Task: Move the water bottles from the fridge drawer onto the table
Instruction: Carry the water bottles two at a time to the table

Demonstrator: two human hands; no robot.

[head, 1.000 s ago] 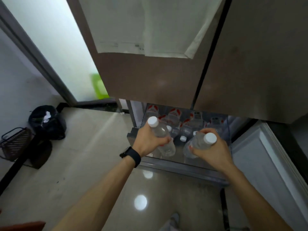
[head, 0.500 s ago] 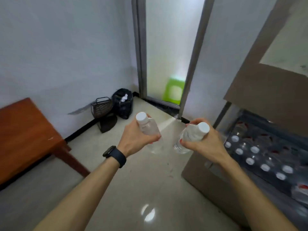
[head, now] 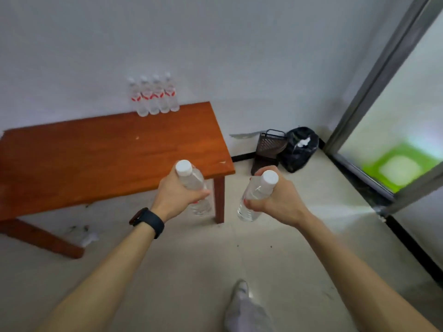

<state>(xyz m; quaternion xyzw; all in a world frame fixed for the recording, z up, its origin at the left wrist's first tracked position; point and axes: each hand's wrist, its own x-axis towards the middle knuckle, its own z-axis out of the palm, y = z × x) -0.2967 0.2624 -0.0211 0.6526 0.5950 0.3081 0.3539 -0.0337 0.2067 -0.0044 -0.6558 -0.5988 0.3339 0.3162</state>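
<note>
Left hand (head: 177,195) and right hand (head: 275,200) each grip a clear white-capped plastic bottle (head: 193,179), best stood upright beside the brown wooden tabletop's (head: 107,159) eleven-o'clock red-labelled row (head: 154,95).

Six water bottles: a row of four (head: 154,97) on the one bench (head: 96,152), plus a left-hand bottle (head: 193,180) and a right-hand bottle (head: 255,191).

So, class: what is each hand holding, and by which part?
The left hand grips the left bottle round its middle; the right hand grips the right bottle likewise.
</note>
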